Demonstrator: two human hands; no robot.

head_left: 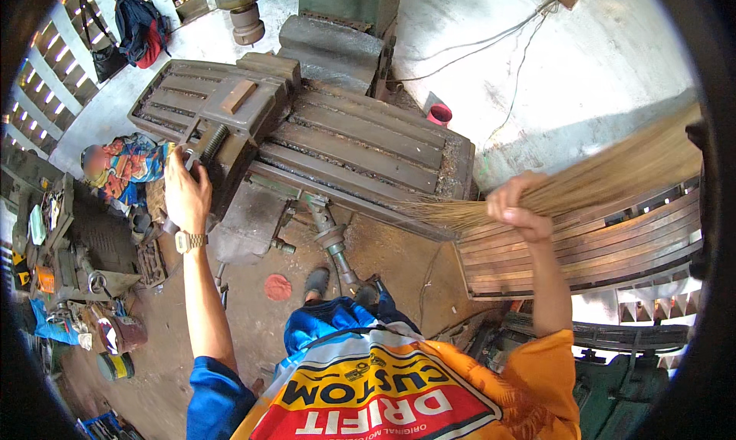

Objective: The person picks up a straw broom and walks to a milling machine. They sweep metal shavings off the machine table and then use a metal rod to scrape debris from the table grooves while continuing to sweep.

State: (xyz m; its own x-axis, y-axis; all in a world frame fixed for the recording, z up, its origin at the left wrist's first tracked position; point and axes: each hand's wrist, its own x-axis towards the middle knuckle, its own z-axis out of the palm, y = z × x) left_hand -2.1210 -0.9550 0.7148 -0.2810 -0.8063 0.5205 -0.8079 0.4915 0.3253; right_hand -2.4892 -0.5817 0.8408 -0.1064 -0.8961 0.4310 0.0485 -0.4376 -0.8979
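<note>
A milling machine's slotted table (360,137) stretches across the middle, with metal chips lying in its grooves. Bolted on its left part is a machine vise (257,106), its screw showing. My left hand (188,193) is at the vise's near left end, fingers closed around the vise handle (170,227), most of which the palm hides. At the table's right end my right hand (521,206) grips a broom of thin straw-like sticks (621,164). The bound bundle fans out blurred to the upper right, while thin ends cross the table's near right corner.
A wooden block (238,96) lies on the vise. The spindle (247,24) hangs beyond it. A red cup (439,115) stands behind the table. Multicoloured cloth (134,164) lies left of my left hand. A slatted wooden bench (583,248) is at right; a red rag (277,287) lies on the floor.
</note>
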